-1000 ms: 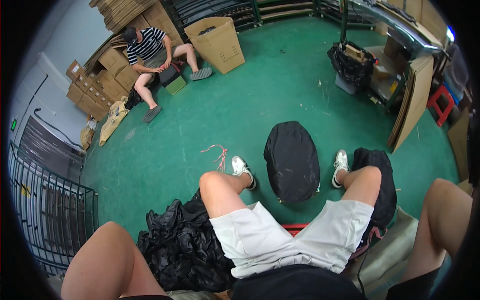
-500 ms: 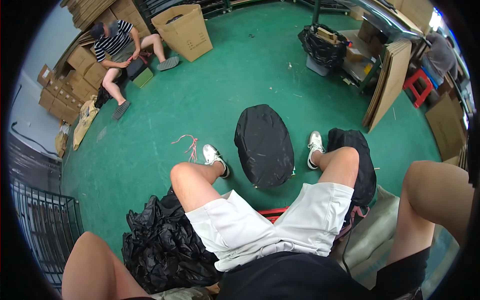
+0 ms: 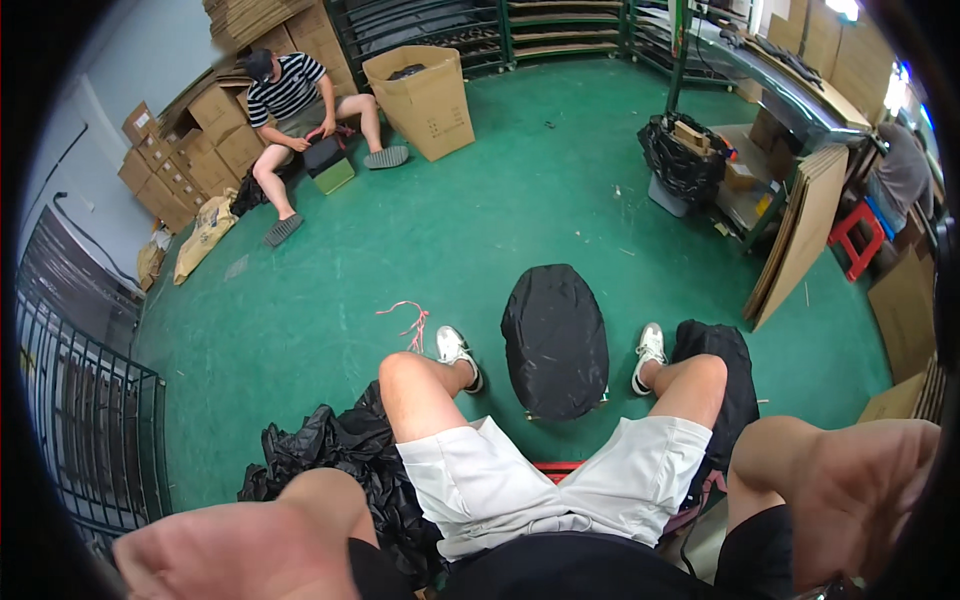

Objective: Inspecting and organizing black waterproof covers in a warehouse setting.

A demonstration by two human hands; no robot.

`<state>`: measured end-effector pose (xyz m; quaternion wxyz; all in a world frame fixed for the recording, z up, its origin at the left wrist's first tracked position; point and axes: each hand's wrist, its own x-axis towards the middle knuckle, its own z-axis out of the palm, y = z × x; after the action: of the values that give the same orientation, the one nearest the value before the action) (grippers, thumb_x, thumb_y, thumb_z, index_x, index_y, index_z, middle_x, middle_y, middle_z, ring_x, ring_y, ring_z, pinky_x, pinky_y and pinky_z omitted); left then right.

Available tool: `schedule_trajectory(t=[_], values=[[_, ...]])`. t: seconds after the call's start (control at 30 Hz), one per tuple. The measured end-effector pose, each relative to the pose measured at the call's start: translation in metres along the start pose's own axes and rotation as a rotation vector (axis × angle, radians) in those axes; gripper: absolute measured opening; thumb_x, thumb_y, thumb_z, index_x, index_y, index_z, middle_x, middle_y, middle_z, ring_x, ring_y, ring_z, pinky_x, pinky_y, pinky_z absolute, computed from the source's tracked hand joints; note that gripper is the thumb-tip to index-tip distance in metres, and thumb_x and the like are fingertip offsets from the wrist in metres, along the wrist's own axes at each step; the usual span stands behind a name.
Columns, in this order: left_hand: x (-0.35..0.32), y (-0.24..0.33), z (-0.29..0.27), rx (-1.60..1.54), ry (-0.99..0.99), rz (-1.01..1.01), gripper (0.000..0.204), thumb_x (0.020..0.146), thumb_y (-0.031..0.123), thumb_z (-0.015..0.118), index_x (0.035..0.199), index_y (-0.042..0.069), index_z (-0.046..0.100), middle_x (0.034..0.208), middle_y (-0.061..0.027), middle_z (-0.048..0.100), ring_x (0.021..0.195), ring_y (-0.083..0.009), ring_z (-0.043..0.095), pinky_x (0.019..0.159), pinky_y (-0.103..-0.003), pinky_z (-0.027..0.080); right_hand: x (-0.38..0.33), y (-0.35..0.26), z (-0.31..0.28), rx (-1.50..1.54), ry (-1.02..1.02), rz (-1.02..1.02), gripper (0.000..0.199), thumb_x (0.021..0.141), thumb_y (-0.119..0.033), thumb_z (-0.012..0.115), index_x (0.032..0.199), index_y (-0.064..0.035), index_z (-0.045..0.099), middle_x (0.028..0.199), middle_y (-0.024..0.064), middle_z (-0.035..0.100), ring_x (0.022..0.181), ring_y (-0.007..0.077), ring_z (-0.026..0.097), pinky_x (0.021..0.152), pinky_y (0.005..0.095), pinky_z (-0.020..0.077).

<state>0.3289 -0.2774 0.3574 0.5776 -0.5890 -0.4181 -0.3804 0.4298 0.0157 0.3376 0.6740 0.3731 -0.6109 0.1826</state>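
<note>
Head view | left hand (image 3: 240, 550) and right hand (image 3: 860, 490) raised at the lower edge, blurred, grip cannot be told, holding nothing visible | black bundle (image 3: 555, 340) lies on floor (image 3: 480, 220) between feet, untouched | black bags (image 3: 320, 460) heaped beside left knee

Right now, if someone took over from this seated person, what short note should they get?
Left arm and right arm: raised at the picture's lower corners; hands cannot be made out, nothing seen held.
Things: black-wrapped bundle on the green floor between the shoes, untouched; heap of black bags by the left thigh; another black bag by the right leg.
Done: bundle looks fully wrapped. Left: cannot tell.
</note>
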Motion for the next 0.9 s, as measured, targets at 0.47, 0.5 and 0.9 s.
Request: schedule_trajectory(t=[0.47, 0.5, 0.9], values=[[-0.021, 0.013, 0.047, 0.048, 0.13, -0.051, 0.035, 0.097, 0.014, 0.049, 0.132, 0.014, 0.055, 0.122, 0.0091, 0.061, 0.101, -0.0116, 0.054, 0.082, -0.025, 0.043, 0.002, -0.011, -0.002, 0.053, -0.013, 0.231, 0.026, 0.095, -0.02, 0.054, 0.118, -0.0254, 0.063, 0.099, -0.0098, 0.061, 0.072, 0.0026, 0.05, 0.061, 0.0177, 0.0383], [-0.021, 0.012, 0.049, 0.06, 0.111, -0.044, 0.035, 0.097, 0.014, 0.049, 0.132, 0.014, 0.055, 0.122, 0.0091, 0.061, 0.101, -0.0116, 0.054, 0.082, -0.025, 0.043, 0.0, -0.012, 0.0, 0.128, 0.002, 0.259, 0.027, 0.095, -0.019, 0.053, 0.12, -0.0256, 0.061, 0.099, -0.0097, 0.06, 0.071, 0.0025, 0.049, 0.06, 0.0173, 0.0374], [-0.03, 0.004, 0.045, 0.367, 0.194, 0.075, 0.038, 0.097, 0.01, 0.05, 0.134, 0.018, 0.048, 0.13, 0.0105, 0.051, 0.106, -0.011, 0.052, 0.082, -0.024, 0.042, -0.009, -0.009, 0.014, -0.095, -0.137, 0.171, 0.042, 0.099, -0.017, 0.045, 0.138, -0.0322, 0.045, 0.109, -0.0107, 0.057, 0.07, 0.0057, 0.048, 0.051, 0.021, 0.0348]])
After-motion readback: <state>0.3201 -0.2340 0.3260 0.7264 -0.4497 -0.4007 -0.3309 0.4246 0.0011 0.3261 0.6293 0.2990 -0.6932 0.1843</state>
